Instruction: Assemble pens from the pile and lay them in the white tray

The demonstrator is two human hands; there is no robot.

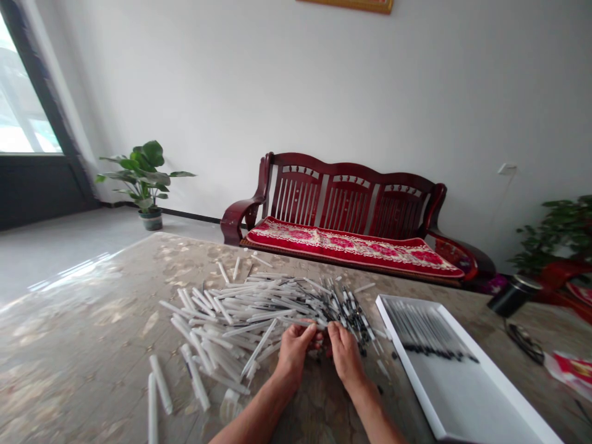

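Observation:
A big heap of clear pen barrels, caps and black refills [259, 308] lies spread on the patterned table [92, 345]. Both hands meet at the near edge of the heap. My left hand [293, 351] has its fingers curled and its fingertips pinched on pen parts from the pile. My right hand [345, 351] is curled the same way, thumb and fingers pressed on a part right next to the left one. What exactly sits between the fingers is too small to make out. A white tray [462, 401] with a row of assembled pens [425, 333] lies to the right.
A dark red wooden bench with a red patterned cushion [351, 240] stands behind the table. A potted plant [145, 179] is by the window at the left. A black cup [511, 296], a dark cord and red packaging [573, 370] lie at the table's right.

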